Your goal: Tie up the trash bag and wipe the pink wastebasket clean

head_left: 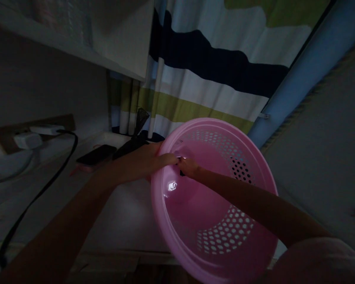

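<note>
A round pink plastic basket [192, 205] with bands of holes in its wall is tilted so that I look into its open mouth. My left hand [154, 157] grips its left rim, the thumb over the inner side and the other fingers behind, hidden. Inside the basket, my right hand [189, 167] is closed against the wall beside my left thumb. A small dark patch shows at its fingertips; whether it is an object or an opening I cannot make out.
A phone [97, 154] lies on the pale desktop [121, 221], near a black cable [56, 173] from a wall socket strip [47, 129]. A dark item [133, 146] sits behind my left wrist. Striped curtains [207, 86] hang behind; a shelf [118, 63] juts out at upper left.
</note>
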